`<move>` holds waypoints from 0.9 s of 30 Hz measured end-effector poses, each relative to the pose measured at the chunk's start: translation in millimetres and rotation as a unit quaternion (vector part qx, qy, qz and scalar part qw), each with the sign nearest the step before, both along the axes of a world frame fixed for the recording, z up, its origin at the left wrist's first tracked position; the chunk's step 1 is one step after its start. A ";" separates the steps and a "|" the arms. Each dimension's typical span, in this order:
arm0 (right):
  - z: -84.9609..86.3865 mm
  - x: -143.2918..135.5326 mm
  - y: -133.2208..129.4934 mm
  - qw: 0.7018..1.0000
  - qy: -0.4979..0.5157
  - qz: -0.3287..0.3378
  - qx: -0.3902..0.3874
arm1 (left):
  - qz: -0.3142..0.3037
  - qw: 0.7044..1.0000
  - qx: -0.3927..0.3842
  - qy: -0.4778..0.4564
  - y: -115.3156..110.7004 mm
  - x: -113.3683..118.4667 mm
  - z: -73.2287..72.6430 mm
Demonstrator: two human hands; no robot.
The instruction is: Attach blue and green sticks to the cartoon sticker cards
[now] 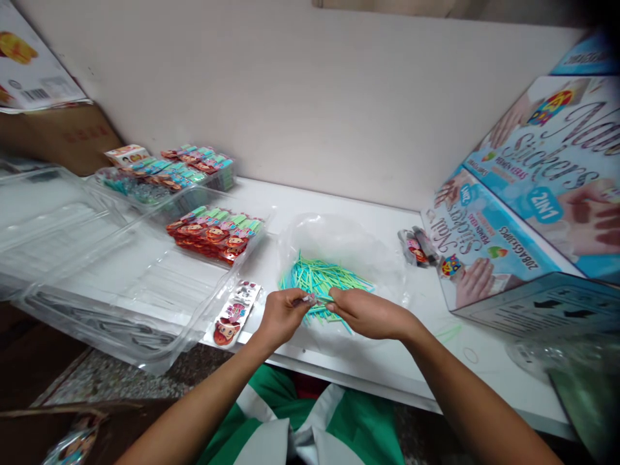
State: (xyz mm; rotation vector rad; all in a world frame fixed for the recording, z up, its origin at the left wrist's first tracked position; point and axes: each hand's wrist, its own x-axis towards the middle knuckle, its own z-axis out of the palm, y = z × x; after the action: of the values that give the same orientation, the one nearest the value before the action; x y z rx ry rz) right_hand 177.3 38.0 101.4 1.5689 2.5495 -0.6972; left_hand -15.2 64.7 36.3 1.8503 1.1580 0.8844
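My left hand (pixel 285 315) pinches a small whitish and pink thing (pixel 310 298), too small to make out. Close beside it, my right hand (pixel 367 312) is closed with its fingertips on a thin green stick (pixel 326 299) that points toward the left fingers. Both hands are over the front of a clear plastic bag (pixel 387 271). A loose heap of thin green and blue sticks (pixel 320 274) lies on it, just behind my fingers. Left of my left hand, a stack of printed cards (pixel 235 313) with a red-haired cartoon character lies near the table's front edge.
A clear plastic tray (pixel 159 284) at the left holds rows of red and green packets (pixel 216 232). More filled trays (pixel 169 171) stand behind it. Blue "Nail Stickers" boxes (pixel 489 226) are piled at the right, with small packets (pixel 415 247) beside them. A rubber band (pixel 470 355) lies on the white table.
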 end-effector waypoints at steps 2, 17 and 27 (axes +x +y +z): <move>0.2 -1.6 -0.6 0.999 -0.038 0.008 0.005 | -0.011 0.997 0.064 0.040 -0.4 -2.0 -0.7; -4.3 -7.4 1.9 0.999 0.033 0.003 -0.023 | -0.187 0.970 0.072 0.139 -16.6 5.2 2.3; -14.6 -6.5 10.3 0.957 0.277 -0.088 0.008 | -0.179 0.915 -0.310 -0.186 -14.5 10.7 -8.0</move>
State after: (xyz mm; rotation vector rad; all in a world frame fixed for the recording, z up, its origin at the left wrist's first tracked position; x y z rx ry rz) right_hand 170.9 48.3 86.8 1.8338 2.7948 -1.3021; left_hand -4.5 50.2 28.2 1.2417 0.7107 0.5362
